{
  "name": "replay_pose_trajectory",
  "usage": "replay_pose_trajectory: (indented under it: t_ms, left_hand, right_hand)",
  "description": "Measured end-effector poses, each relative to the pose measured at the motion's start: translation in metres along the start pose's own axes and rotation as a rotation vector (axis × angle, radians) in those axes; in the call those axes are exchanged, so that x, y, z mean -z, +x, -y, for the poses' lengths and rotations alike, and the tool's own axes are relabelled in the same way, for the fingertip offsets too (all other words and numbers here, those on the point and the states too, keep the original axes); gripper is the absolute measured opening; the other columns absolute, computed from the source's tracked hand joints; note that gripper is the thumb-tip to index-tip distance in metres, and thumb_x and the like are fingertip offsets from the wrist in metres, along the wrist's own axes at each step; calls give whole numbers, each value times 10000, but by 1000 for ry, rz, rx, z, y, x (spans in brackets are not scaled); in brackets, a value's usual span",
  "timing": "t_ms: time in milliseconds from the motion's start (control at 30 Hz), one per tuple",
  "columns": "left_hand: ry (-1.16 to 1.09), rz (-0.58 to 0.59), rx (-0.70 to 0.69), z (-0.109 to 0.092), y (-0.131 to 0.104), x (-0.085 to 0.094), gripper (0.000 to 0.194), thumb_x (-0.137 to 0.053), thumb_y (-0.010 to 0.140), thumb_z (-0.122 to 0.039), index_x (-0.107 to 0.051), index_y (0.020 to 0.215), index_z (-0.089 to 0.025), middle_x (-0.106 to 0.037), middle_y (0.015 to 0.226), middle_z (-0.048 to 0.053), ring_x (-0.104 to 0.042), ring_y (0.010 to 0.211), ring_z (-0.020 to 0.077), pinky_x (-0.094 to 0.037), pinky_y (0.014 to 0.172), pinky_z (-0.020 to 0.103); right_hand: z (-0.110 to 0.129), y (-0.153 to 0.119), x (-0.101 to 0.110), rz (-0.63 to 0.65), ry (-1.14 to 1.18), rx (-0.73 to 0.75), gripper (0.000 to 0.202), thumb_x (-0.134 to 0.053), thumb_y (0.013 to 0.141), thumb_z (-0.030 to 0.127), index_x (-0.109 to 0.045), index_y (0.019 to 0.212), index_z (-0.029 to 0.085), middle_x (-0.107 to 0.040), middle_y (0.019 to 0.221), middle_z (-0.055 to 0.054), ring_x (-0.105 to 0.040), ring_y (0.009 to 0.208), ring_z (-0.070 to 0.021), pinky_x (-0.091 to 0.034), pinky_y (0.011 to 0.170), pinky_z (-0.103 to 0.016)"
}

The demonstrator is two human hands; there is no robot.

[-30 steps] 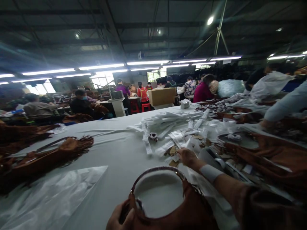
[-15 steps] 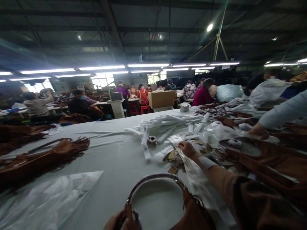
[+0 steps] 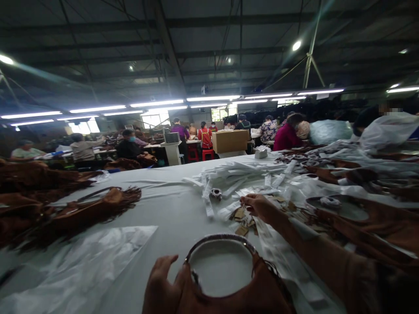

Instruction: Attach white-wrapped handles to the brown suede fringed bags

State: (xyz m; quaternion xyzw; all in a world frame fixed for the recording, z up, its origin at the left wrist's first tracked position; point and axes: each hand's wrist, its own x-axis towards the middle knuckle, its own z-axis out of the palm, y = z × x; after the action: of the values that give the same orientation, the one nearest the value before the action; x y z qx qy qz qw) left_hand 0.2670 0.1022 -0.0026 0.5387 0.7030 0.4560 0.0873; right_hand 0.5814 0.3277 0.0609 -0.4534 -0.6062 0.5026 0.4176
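Observation:
A brown fringed handbag point(image 3: 229, 303) with a ring-shaped, wrapped handle point(image 3: 221, 237) lies at the front edge of the table. Beside its left side is my left hand point(image 3: 162, 285), fingers spread and raised; whether the thumb touches the bag I cannot tell. My right hand point(image 3: 260, 207) reaches forward over a heap of brown card tags point(image 3: 241, 230) and white strips point(image 3: 225, 174). Its thumb and fingertips are pinched together, and what is between them is too small to make out. A clear plastic bag point(image 3: 278, 248) lies under my right forearm.
More brown fringed bags point(image 3: 98, 207) lie at the left, behind a flat clear plastic sheet point(image 3: 88, 257). Wrapped brown bags point(image 3: 376, 218) are piled on the right. A small wrapped roll point(image 3: 216, 193) sits by the strips. Co-workers and a cardboard box point(image 3: 231, 141) are beyond the table.
My left hand has let go of the handle's base and its fingers have spread. My right hand has released the plastic and now pinches above the tags. A co-worker's arm at right has left view.

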Motion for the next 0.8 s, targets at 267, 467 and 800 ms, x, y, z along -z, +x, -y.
replay_pose_trajectory:
  t_ms: [267, 467, 800]
  left_hand:
    - [27, 287, -253, -110, -5, -14, 286, -724, 780, -383, -711, 984, -183, -634, 889, 60, -609, 764, 178, -504, 711, 287]
    - [237, 378, -284, -110, -14, -3, 251, -531, 926, -246, -713, 765, -182, -656, 842, 41, -600, 719, 135, -431, 662, 239]
    - [175, 461, -373, -117, 20, 47, 216, -562, 864, -216, -682, 697, -150, -630, 699, 28, -549, 670, 133, -392, 649, 230]
  right_hand:
    - [3, -114, -110, 163, 350, -60, 404, -803, 632, 516, -700, 721, 136, -643, 673, -30, -543, 641, -155, -414, 623, -274]
    - [-4, -144, -136, 142, 334, 19, 366, -756, 707, 535, -701, 781, 181, -701, 841, -74, -628, 827, -231, -493, 802, -347]
    - [21, -135, -149, 389, 202, 335, 407, -658, 861, 407, -655, 1175, 147, -692, 854, -47, -585, 660, -131, -478, 599, -244]
